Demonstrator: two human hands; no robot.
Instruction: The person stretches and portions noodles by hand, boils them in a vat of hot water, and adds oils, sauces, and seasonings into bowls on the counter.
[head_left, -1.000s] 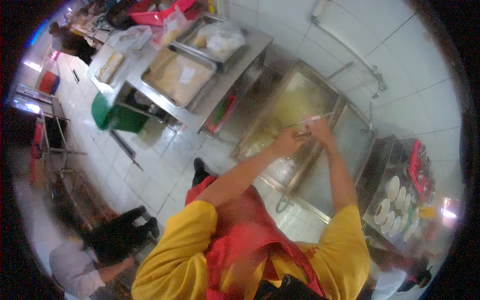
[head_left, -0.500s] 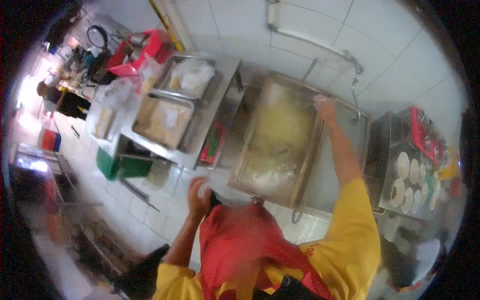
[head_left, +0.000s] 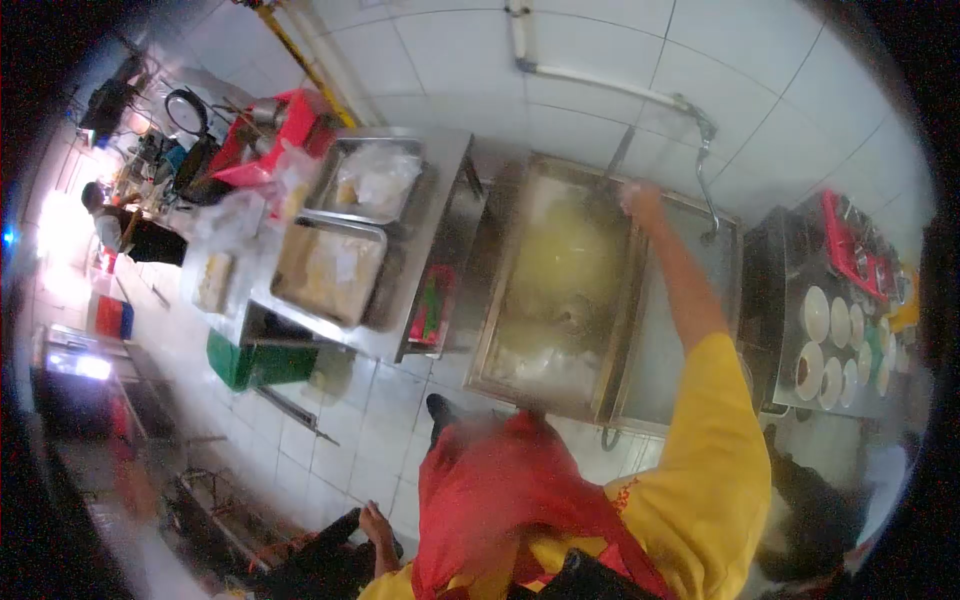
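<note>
My right hand [head_left: 640, 203] reaches to the far end of the steaming metal vat [head_left: 478, 372], where its fingers are closed. A dark handle [head_left: 620, 152] stands close to it, and whether the fingers grip that handle is unclear. Yellowish, cloudy liquid [head_left: 562, 255] fills much of the vat, with paler foam or bubbles [head_left: 540, 368] at the near end. Low by my side hangs my left hand [head_left: 377, 523], small and blurred, its fingers loosely bent with nothing visible in them. My red apron [head_left: 510, 480] covers the middle foreground.
A second tank [head_left: 670, 300] adjoins the vat, under a wall tap [head_left: 706, 180]. Two metal trays [head_left: 330, 270] lie on the steel table [head_left: 440, 215] at left. White bowls [head_left: 817, 315] and a red basket [head_left: 845, 245] sit at right. Another person [head_left: 130, 225] stands far left.
My left hand has dropped from beside the apron, lower and toward my body. My right hand stays at the vat's far end. The view has shifted slightly.
</note>
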